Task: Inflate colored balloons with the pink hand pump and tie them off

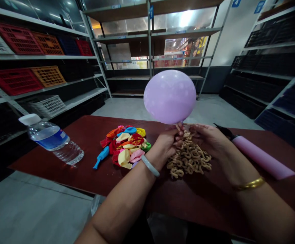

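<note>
An inflated light purple balloon stands upright above the table, its neck pinched in the fingers of my left hand. Just right of the neck is my right hand, its thumb and fingertips drawn together; whatever they hold is too small to make out. Beneath both hands lies a heap of tan, curled rubber loops. A pile of uninflated balloons in many colours is left of my left forearm. Beside my right wrist rests a pink hand pump with a black end.
A water bottle with a white cap stands on the left part of the dark red table. Metal shelving lines the back. Shelves at the left carry plastic crates; more dark shelves are at the right.
</note>
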`<state>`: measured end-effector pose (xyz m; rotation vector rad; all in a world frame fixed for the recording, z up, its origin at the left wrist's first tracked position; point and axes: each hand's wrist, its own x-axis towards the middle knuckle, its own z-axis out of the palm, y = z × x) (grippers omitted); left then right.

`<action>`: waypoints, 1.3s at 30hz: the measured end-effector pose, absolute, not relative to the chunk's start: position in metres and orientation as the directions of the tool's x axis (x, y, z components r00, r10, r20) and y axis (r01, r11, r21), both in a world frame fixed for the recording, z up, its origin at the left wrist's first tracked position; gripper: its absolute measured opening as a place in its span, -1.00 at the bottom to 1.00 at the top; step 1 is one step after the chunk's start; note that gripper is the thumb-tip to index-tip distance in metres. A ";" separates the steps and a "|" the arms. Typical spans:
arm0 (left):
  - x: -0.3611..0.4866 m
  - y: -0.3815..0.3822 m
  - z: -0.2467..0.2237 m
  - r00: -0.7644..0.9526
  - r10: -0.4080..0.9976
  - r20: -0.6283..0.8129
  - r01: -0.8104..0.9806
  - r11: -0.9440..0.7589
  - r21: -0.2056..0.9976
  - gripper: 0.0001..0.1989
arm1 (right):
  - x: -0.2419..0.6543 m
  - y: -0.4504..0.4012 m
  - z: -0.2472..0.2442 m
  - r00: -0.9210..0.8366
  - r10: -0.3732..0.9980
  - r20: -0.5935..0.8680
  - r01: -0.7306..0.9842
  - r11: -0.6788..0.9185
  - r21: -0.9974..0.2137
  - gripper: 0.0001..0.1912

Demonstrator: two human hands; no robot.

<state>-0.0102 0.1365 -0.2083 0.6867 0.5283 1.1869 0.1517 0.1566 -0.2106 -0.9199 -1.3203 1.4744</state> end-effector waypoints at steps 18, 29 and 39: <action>-0.003 0.140 -0.228 -0.063 0.927 0.371 0.102 -0.364 0.926 -0.81 | 0.135 0.125 -0.201 -0.283 0.646 0.709 0.412 0.750 -0.518 -0.90; 0.002 0.142 -0.230 -0.057 0.965 0.257 -0.096 -0.262 0.960 -0.73 | 0.141 0.131 -0.208 -0.175 0.621 0.764 0.479 0.731 -0.485 -0.92; -0.004 0.147 -0.226 -0.064 0.982 0.176 -0.355 -0.187 0.916 -0.64 | 0.144 0.116 -0.197 -0.341 0.777 0.529 0.216 0.612 -0.761 -0.82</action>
